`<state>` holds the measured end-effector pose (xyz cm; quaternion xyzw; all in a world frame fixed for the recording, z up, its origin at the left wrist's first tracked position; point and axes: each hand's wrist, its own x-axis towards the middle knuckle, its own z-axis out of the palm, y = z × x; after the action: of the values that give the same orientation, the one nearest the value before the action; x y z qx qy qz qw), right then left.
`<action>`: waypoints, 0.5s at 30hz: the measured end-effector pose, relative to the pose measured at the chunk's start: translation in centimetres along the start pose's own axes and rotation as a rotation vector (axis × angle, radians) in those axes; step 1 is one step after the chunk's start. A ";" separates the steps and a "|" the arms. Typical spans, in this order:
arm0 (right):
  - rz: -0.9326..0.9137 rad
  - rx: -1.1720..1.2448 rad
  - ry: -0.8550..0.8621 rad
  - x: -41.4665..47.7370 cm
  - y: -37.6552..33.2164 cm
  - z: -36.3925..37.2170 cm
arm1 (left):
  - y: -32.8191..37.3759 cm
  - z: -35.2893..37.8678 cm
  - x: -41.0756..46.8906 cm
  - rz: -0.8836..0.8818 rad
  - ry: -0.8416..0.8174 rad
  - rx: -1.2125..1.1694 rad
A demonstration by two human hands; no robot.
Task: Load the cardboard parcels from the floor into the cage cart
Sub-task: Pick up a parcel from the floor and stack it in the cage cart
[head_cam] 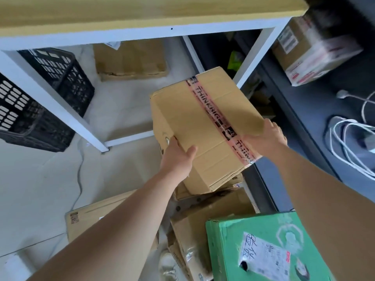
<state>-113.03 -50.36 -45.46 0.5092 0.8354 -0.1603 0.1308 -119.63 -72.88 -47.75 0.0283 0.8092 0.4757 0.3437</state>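
While left hand (178,157) and right hand (265,138) grip opposite edges of the taped parcel (203,118), it hangs tilted above the pile. Green box (263,240) and flat carton (91,220) lie on the floor. Can't identify the cart; loading looks mostly undone.

White-framed table (129,33) over grey floor (40,175)

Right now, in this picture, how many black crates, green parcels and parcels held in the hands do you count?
Black plastic crates: 2
Green parcel: 1
Brown parcel with pink tape, gripped by the left hand and the right hand: 1
Total: 4
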 end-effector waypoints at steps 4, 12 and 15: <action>0.036 0.014 -0.093 0.3 -0.8 0.1 | -0.1 0.6 0.5 -0.037 0.024 -0.056; 0.119 0.060 -0.116 2.6 -0.1 0.5 | -0.9 0.3 1.0 -0.025 -0.015 -0.034; 0.118 0.120 -0.112 2.2 -0.7 0.6 | -1.5 0.4 1.2 -0.052 0.041 -0.062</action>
<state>-114.65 -49.13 -46.77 0.5547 0.7843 -0.2303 0.1555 -119.89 -72.96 -49.73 -0.0131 0.8013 0.4921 0.3399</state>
